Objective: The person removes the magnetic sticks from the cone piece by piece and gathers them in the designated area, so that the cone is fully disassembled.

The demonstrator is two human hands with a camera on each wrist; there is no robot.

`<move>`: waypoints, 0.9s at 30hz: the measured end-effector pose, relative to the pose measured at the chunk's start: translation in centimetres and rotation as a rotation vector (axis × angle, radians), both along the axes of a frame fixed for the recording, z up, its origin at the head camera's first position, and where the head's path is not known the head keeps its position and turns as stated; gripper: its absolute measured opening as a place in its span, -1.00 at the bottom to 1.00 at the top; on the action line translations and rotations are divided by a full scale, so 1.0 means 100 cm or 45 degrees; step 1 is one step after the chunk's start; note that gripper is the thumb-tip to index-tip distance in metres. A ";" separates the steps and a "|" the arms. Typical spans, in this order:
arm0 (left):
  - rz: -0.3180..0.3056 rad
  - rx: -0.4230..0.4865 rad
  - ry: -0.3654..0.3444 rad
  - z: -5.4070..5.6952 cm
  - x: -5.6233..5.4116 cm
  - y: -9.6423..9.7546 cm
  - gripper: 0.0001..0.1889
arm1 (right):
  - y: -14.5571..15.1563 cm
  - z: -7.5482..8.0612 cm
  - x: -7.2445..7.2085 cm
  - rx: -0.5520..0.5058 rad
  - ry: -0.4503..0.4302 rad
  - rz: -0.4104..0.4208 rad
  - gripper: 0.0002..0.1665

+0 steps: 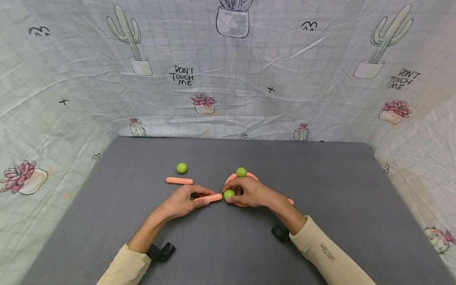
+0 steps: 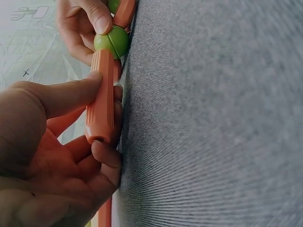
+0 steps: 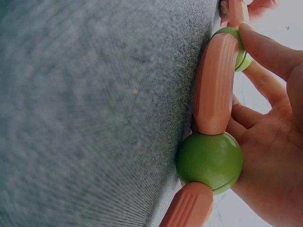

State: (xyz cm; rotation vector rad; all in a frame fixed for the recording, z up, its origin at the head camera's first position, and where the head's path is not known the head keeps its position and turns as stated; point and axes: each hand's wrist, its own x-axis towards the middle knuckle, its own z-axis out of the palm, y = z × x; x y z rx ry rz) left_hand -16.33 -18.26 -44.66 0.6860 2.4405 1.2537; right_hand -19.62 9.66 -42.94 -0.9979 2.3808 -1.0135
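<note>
My left hand holds a straight, ridged orange rod between thumb and fingers, just above the grey surface. The rod's far end points at a green ball and meets or nearly meets it; I cannot tell if they are joined. With thumb and fingers, my right hand pinches that ball. In the right wrist view, a curved orange piece links it to another green ball. These belong to a rounded orange shape, partly hidden under my right hand, with a green ball at its far side.
A loose green ball and a straight orange rod lie beyond my left hand. Another orange piece shows past my right forearm. Cactus-printed cloth encloses the back and sides of the grey table.
</note>
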 end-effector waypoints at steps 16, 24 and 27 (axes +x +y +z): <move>0.130 0.073 0.079 0.001 -0.001 -0.021 -0.85 | -0.001 -0.001 0.000 0.044 0.052 -0.006 -0.63; 0.204 0.069 0.173 0.005 -0.001 -0.039 -0.84 | 0.000 0.000 0.001 0.039 0.008 -0.039 -0.64; 0.265 0.075 0.116 0.006 0.001 -0.047 -0.80 | -0.001 -0.001 0.001 0.031 0.004 -0.040 -0.65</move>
